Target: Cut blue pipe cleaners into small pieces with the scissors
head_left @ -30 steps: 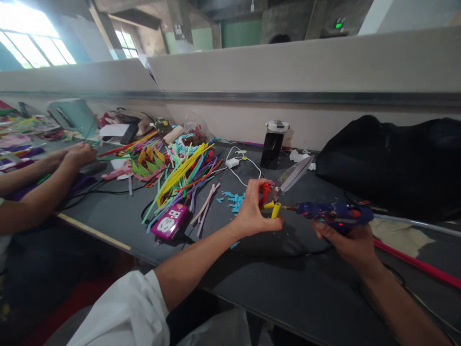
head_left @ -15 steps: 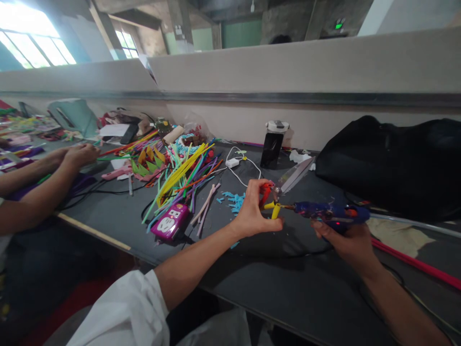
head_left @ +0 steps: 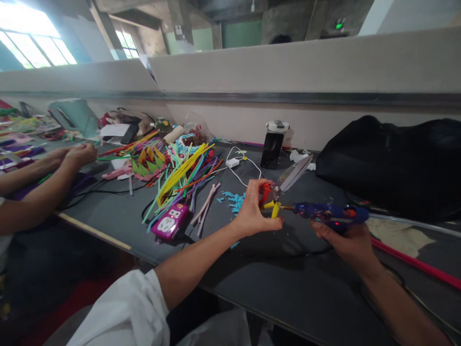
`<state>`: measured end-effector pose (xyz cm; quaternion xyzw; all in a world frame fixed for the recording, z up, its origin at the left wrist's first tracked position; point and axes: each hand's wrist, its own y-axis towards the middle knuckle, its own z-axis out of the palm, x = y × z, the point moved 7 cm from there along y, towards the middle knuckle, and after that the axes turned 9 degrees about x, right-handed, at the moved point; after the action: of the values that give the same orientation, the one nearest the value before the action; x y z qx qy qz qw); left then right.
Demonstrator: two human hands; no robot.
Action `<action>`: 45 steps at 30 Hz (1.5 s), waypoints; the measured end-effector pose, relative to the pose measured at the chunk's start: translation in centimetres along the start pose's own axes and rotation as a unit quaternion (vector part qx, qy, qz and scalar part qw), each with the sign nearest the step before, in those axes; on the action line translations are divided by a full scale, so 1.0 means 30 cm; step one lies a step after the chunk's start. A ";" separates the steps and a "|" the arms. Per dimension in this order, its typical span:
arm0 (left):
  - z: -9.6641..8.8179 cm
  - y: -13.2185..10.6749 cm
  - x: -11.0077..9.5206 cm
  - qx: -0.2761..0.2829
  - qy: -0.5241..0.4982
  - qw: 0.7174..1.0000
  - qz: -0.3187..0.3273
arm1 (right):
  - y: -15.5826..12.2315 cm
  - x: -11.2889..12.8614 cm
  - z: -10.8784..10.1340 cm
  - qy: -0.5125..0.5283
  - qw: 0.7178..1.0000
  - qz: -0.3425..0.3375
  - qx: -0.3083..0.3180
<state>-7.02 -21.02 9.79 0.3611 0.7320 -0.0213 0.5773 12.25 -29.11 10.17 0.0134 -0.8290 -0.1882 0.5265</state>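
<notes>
My left hand [head_left: 254, 214] is closed, fingers curled and thumb stretched out, holding short yellow pieces [head_left: 275, 210] that look like cut tube or pipe cleaner. Right behind those fingers are the red handles of large scissors [head_left: 295, 173], blades angled up and away; whether the hand touches them I cannot tell. My right hand [head_left: 347, 245] grips a dark blue hot glue gun [head_left: 324, 211] with a small red light lit. Its nozzle points left, its tip at or very close to the upright yellow piece. Small cut blue pieces [head_left: 236, 202] lie left of my left hand.
A purple power socket box [head_left: 171, 222] and a heap of coloured pipe cleaners [head_left: 187, 168] lie to the left. A black-bodied bottle [head_left: 272, 144] stands behind, and a large black bag [head_left: 392, 166] fills the right. Another person's hands [head_left: 77, 156] are at far left.
The glue gun and my hands have barely moved. At far left, the other person's hands have shifted slightly left.
</notes>
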 end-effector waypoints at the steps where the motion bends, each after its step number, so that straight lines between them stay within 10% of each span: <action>1: -0.002 0.000 -0.002 -0.004 0.003 1.000 0.004 | 0.000 0.003 -0.001 0.000 1.000 -0.002 -0.004; 45: 0.000 0.000 0.000 -0.014 0.014 1.000 -0.002 | 0.005 -0.024 0.000 -0.024 1.000 0.003 0.018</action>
<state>-7.03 -21.03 9.80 0.3519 0.7411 -0.0075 0.5717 12.60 -28.80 9.61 0.0159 -0.8448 -0.1722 0.5064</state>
